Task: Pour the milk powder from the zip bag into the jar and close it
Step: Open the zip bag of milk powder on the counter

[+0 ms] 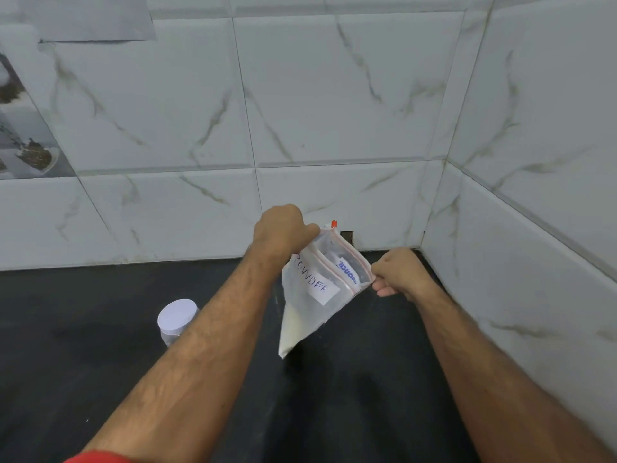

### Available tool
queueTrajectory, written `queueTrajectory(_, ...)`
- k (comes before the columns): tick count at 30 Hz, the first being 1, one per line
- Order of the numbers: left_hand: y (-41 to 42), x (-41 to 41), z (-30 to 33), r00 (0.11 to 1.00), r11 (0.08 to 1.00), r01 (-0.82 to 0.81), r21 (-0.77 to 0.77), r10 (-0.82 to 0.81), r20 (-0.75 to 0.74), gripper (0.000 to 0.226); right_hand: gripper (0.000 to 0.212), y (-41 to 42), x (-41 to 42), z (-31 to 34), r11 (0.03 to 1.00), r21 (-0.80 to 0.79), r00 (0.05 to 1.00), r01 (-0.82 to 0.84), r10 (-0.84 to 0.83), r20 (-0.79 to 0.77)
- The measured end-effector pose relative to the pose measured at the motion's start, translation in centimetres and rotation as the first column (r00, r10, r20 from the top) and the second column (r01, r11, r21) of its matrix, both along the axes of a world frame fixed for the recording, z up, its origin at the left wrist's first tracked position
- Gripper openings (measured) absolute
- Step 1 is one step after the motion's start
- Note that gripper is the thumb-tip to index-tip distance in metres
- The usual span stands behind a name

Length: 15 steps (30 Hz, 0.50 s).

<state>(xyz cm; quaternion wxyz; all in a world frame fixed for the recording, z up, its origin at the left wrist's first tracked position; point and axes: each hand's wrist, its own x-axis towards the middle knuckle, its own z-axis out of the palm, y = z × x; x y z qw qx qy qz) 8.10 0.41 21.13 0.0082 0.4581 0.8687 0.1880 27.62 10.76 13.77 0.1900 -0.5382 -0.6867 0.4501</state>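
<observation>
A clear zip bag (310,295) with a white label reading "POWDER" hangs in the air above the dark counter, tilted, with pale milk powder gathered in its lower corner. My left hand (282,230) grips the bag's upper left corner by the red zip strip. My right hand (399,272) pinches the zip strip's other end, to the right and lower. The bag's mouth looks stretched between both hands. A clear jar (177,320) with a white lid on it stands on the counter to the left, partly hidden behind my left forearm.
The dark counter (350,396) runs to white marble-look wall tiles (334,111) at the back and on the right, forming a corner. A small hole and an orange tab show in the wall (347,234) behind the bag. Pictures hang at the left wall edge.
</observation>
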Motion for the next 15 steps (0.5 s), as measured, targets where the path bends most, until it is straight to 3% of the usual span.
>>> queueTrajectory(7,1.4,3.7,-6.0,0.990,0.972,0.140,-0.190,-0.140,0.012,0.030,0.014,-0.8,0.6,-5.1,0.998,-0.056,0.997,0.011,-0.006,0.082)
queueTrajectory(15,1.7,8.8,-12.2,0.972,0.963,0.231,-0.140,-0.223,0.074,0.037,0.011,-0.6,3.8,-9.1,0.979,-0.195,0.997,0.055,-0.044,0.062)
